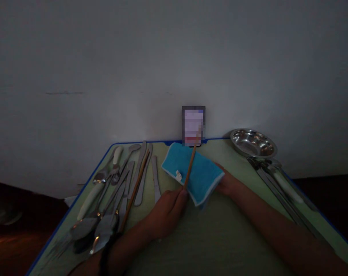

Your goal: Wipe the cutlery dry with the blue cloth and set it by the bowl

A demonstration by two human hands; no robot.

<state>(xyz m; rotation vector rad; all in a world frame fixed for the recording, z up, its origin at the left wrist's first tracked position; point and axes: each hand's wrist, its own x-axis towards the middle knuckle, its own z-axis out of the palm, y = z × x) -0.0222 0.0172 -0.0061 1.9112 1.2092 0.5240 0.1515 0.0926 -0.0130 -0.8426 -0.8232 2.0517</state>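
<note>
My left hand (171,205) is closed around the lower end of a wooden chopstick (192,159), which points up and away. Behind the chopstick spreads a small blue cloth (206,170) with a pale edge and a white tag. My right hand (224,182) holds this cloth from below at its right side, its fingers mostly hidden by the fabric. Left of my left hand, table knives (155,178), another wooden chopstick or pair (135,191), and several spoons and forks (100,176) lie on the table.
A shiny steel bowl (252,143) stands at the back right, with more metal cutlery (280,188) in front of it. A blurred-out phone-like screen (193,124) leans on the wall (162,57). The green table (219,237) has a blue edge.
</note>
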